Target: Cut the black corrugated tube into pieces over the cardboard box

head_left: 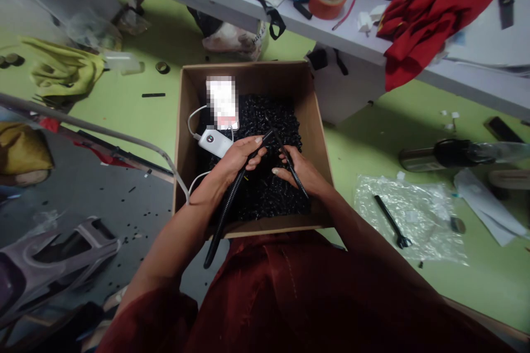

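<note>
My left hand (247, 154) is closed round a long black corrugated tube (227, 207), whose lower end sticks out over the near edge of a cardboard box (319, 138). Across the fingers of my right hand (298, 170) lies a thin black rod (293, 168), its upper end close to the top of the tube. That hand's thumb stands apart from the fingers. Both hands are above a heap of small black pieces (265, 116) filling the box. Left of my left hand, a white power bank (215, 142) is cabled to a blurred-out phone (222, 100).
A grey cable (136, 143) runs in from the left past my left forearm. Rolls of orange tape (328, 0) and a red cloth (426, 16) lie on the raised shelf. At right are a clear plastic bag (418, 215), a black tool (391, 220) and a metal flask (418, 159).
</note>
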